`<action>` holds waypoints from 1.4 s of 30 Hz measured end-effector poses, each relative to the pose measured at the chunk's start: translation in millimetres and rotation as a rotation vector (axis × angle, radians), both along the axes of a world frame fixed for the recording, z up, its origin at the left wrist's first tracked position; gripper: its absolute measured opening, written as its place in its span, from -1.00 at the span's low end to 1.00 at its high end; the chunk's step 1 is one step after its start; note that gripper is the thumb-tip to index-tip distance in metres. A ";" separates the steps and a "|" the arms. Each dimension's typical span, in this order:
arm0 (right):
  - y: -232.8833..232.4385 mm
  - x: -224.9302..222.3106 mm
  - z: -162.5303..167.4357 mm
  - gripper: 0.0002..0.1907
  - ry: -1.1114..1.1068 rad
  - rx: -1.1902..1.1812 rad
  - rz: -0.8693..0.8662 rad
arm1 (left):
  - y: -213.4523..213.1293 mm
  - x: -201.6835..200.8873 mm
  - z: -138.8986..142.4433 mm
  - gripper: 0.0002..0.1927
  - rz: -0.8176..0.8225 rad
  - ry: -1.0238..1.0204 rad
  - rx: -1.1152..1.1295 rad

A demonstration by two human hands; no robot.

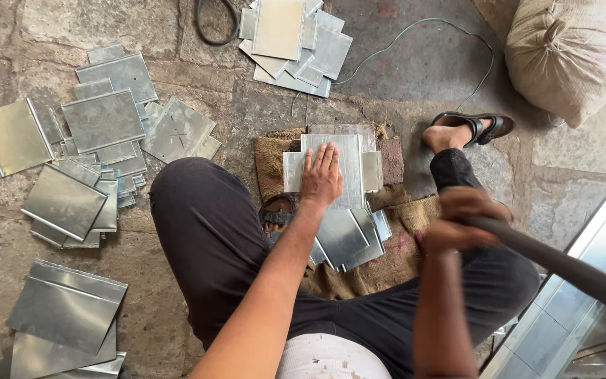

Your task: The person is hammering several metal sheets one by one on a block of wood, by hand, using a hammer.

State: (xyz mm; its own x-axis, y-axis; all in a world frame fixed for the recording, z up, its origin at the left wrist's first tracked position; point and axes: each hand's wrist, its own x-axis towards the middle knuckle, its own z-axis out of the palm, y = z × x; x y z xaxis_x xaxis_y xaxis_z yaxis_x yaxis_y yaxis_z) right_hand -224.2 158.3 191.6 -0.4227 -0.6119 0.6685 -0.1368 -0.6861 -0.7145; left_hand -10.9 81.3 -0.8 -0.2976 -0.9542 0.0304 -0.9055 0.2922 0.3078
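A cross-shaped sheet-metal piece lies on a brown burlap sack on the stone floor between my legs. My left hand lies flat on it, fingers together and pointing away from me. My right hand is closed around a dark round handle that runs off to the lower right, raised and blurred. Below the pressed piece, several more cut metal sheets lie overlapped on the sack.
Piles of cut metal sheets lie at left, lower left and top centre. A tied sack sits at top right, a folded metal channel at lower right. A thin wire crosses the floor.
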 end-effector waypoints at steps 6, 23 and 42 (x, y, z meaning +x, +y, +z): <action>21.8 37.7 -87.5 -0.47 0.318 1.341 0.096 | 0.6 1.9 11.1 -0.34 -0.003 0.009 0.052; -7.8 45.5 -31.6 -0.43 0.258 0.608 0.004 | 3.5 0.5 5.9 -0.36 0.026 0.060 -0.032; -16.1 27.4 -73.4 -0.42 0.299 0.640 0.069 | 1.0 -0.8 7.3 -0.35 0.016 0.043 0.030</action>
